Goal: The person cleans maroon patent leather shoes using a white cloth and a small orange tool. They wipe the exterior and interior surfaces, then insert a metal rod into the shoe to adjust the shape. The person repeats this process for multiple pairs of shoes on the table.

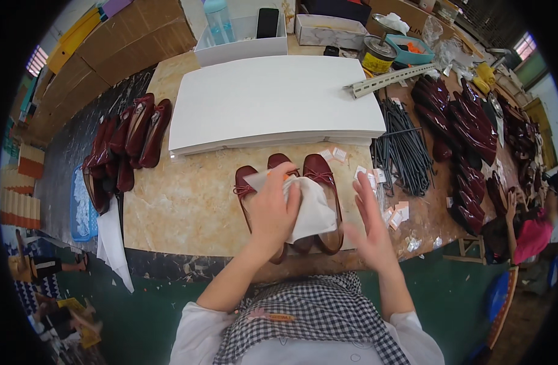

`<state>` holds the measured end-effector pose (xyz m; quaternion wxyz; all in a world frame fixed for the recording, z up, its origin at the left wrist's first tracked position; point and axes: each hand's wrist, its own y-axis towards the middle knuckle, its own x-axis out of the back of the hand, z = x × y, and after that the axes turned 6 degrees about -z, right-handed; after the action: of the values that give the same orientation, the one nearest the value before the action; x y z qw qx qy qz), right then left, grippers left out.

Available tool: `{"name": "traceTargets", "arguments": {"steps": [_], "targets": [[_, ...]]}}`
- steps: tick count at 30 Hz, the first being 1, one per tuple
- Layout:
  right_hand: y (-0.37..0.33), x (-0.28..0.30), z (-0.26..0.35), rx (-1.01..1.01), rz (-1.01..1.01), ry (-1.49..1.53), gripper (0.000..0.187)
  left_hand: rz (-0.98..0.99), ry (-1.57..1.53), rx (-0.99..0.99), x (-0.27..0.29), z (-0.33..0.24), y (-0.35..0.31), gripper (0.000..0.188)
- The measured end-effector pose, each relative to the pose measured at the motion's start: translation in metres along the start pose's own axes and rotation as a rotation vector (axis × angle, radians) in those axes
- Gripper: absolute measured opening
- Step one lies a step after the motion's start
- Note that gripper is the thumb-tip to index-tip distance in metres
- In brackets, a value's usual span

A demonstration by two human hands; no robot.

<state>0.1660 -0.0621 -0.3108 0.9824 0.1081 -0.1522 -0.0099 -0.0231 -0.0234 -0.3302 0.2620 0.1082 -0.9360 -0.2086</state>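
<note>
Three dark red ballet flats with small bows lie side by side in front of me, toes pointing away: a left shoe (245, 176), a middle shoe (279, 160) and a right shoe (318, 168). My left hand (274, 210) is closed on a sheet of white tissue paper (312, 207), which hangs over the middle and right shoes and hides much of them. A bit of orange shows by its fingertips; I cannot make out what it is. My right hand (373, 228) is held open beside the right shoe, fingers apart, touching nothing visible.
Behind the shoes lies a large stack of white sheets (273, 97) with a slotted metal strip (394, 80) on its corner. More red shoes stand left (136, 131) and right (467, 121). Dark thin rods (404, 146) and small tags (398, 213) lie right; a blue basket (81, 204) stands left.
</note>
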Motion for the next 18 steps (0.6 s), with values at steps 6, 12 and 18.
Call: {"name": "traceTargets", "arguments": {"steps": [6, 12, 18], "targets": [[0.016, 0.017, -0.055, -0.319, -0.047, -0.074, 0.041, 0.396, -0.705, 0.556, -0.032, 0.015, 0.0, 0.037], [0.018, -0.01, -0.083, 0.059, 0.113, -0.446, 0.029, 0.439, 0.221, -0.369, -0.054, 0.001, -0.08, 0.048], [0.046, -0.051, -0.105, 0.298, 0.119, -0.756, 0.044, 0.642, 0.457, -0.467, -0.058, -0.005, -0.088, 0.056]]}}
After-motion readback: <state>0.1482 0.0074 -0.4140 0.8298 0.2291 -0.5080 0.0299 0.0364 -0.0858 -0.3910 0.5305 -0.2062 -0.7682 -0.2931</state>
